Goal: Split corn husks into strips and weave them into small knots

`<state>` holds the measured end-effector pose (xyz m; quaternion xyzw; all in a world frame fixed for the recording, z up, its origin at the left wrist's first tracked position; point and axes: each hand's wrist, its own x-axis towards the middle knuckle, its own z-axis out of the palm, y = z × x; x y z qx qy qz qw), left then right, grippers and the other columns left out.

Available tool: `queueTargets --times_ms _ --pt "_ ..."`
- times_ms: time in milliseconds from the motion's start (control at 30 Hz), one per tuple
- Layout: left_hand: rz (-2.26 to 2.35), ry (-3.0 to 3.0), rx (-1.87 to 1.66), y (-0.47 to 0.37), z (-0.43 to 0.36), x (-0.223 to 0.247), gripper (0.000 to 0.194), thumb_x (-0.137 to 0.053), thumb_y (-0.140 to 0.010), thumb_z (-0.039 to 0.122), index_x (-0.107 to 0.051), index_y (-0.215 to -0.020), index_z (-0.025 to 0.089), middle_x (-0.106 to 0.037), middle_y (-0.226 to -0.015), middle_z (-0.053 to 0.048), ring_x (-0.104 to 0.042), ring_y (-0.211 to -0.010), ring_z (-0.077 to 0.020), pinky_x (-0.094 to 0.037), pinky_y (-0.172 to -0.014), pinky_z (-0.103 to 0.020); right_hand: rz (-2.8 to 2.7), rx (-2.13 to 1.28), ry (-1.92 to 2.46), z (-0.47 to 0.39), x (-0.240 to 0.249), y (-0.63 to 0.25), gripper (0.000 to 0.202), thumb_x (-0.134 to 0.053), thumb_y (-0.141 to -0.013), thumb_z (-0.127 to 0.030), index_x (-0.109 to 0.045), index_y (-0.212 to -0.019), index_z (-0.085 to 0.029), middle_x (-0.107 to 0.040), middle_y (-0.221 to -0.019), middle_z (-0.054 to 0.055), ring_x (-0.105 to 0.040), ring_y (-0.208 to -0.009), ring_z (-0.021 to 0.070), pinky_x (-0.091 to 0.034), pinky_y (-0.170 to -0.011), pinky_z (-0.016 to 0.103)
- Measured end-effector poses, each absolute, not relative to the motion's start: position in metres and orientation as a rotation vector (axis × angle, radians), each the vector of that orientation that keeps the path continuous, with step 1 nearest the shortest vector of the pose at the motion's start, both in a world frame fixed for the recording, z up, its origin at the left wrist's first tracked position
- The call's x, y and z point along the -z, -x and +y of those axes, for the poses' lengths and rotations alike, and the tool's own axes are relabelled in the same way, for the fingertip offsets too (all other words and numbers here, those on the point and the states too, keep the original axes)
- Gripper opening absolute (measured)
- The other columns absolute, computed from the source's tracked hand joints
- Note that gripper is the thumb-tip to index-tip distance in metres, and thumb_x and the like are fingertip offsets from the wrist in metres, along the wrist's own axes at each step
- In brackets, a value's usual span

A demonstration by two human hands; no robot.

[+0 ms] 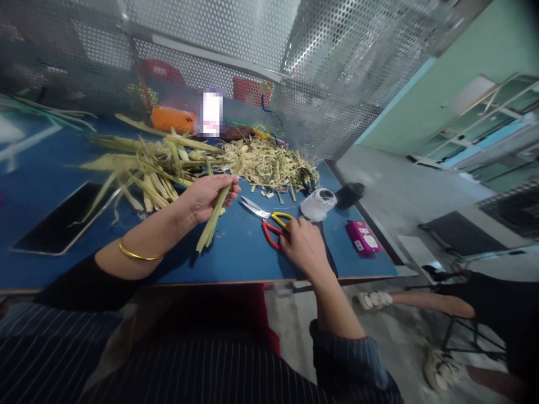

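I had the left hand (208, 197) pinching leaf strips (213, 223), the right hand (305, 245) touching red-and-yellow-handled scissors (265, 215) at right (its grip I couldn't tell).

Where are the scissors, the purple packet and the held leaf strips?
Scissors (265, 215): head view, at the pivot.
Purple packet (361, 235): head view, upper face.
Held leaf strips (213, 220): head view, middle of their length.

Leaf strips (211, 224), partly hidden by left hand (213, 196); scissors (264, 214), handles partly covered by right hand (305, 244); white item (211, 112), pixelated; seated person (497, 303), cut off at right.
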<state>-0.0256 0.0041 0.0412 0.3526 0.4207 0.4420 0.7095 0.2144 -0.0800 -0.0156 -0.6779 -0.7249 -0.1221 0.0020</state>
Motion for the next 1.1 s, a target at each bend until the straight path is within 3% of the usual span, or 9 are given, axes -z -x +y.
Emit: queueTargets --times_ms 100,233,333,467,567,700,800,1100 --pt "0.933 -0.784 -0.93 0.021 0.004 -0.033 0.015 -0.051 -0.09 0.015 -0.059 -0.077 0.013 -0.057 -0.062 0.001 -0.052 -0.044 -0.0058 -0.038 -0.039 -0.016 -2.278 0.36 2.135 -0.079 0.013 -0.205 0.025 -0.056 -0.083 -0.033 -0.062 -0.095 -0.011 -0.063 -0.095 0.014 -0.058 -0.089 0.0262 -0.036 -0.076 0.034" --pt "0.931 -0.78 -0.893 0.017 0.003 -0.028 0.015 -0.051 -0.091 0.015 -0.056 -0.076 0.013 -0.054 -0.06 0.002 -0.05 -0.044 -0.0049 -0.035 -0.037 -0.014 -2.388 0.189 1.951 -0.068 0.005 -0.205 0.028 -0.042 -0.093 -0.032 -0.065 -0.104 -0.019 -0.064 -0.102 0.01 -0.059 -0.085 0.0198 -0.037 -0.073 0.03" --pt "0.909 -0.763 -0.892 0.018 0.003 -0.029 0.016 -0.049 -0.091 0.014 -0.056 -0.077 0.013 -0.054 -0.06 0.002 -0.049 -0.044 -0.005 -0.034 -0.037 -0.014 -2.236 0.443 2.061 -0.041 -0.001 -0.221 0.034 -0.038 -0.093 -0.017 -0.061 -0.118 -0.019 -0.061 -0.114 0.013 -0.059 -0.087 0.0209 -0.036 -0.074 0.032" --pt "0.897 -0.742 -0.87 0.02 0.005 -0.026 0.016 -0.048 -0.091 0.014 -0.056 -0.077 0.013 -0.054 -0.06 0.001 -0.051 -0.044 -0.0053 -0.036 -0.037 -0.014 -2.449 0.53 2.088 0.001 0.0 -0.238 0.03 -0.04 -0.087 -0.007 -0.07 -0.087 -0.011 -0.064 -0.101 0.021 -0.057 -0.095 0.0291 -0.035 -0.079 0.039" --pt "0.88 -0.73 -0.836 0.02 0.006 -0.022 0.015 -0.049 -0.091 0.014 -0.057 -0.078 0.012 -0.055 -0.061 0.001 -0.052 -0.045 -0.0052 -0.036 -0.036 -0.015 -2.475 0.525 2.056 0.014 0.008 -0.239 0.029 -0.038 -0.089 -0.009 -0.067 -0.089 -0.011 -0.066 -0.1 0.021 -0.056 -0.097 0.0291 -0.035 -0.079 0.038" --pt "0.883 -0.759 -0.815 0.02 0.006 -0.021 0.016 -0.051 -0.091 0.015 -0.058 -0.077 0.011 -0.055 -0.062 0.001 -0.053 -0.045 -0.005 -0.038 -0.036 -0.015 -2.365 0.532 2.105 0.009 0.016 -0.235 0.031 -0.032 -0.091 -0.009 -0.059 -0.105 -0.009 -0.068 -0.091 0.017 -0.06 -0.08 0.0238 -0.034 -0.068 0.032" --pt "0.92 -0.786 -0.791 0.02 0.004 -0.024 0.016 -0.052 -0.09 0.015 -0.059 -0.076 0.011 -0.056 -0.063 0.0 -0.056 -0.047 -0.0066 -0.038 -0.036 -0.015 -2.216 0.431 2.02 -0.001 0.018 -0.231 0.026 -0.033 -0.094 -0.016 -0.056 -0.107 -0.014 -0.068 -0.089 0.011 -0.06 -0.073 0.0209 -0.033 -0.063 0.029" --pt "0.898 -0.893 -0.671 0.014 0.004 -0.018 0.022 -0.052 -0.088 0.014 -0.065 -0.07 0.011 -0.07 -0.081 -0.011 -0.07 -0.072 -0.0171 -0.037 -0.035 -0.014 -2.037 0.291 1.535 -0.046 0.016 -0.202 0.026 -0.032 -0.096 -0.022 -0.057 -0.095 -0.018 -0.064 -0.091 0.009 -0.056 -0.085 0.0197 -0.04 -0.079 0.03"
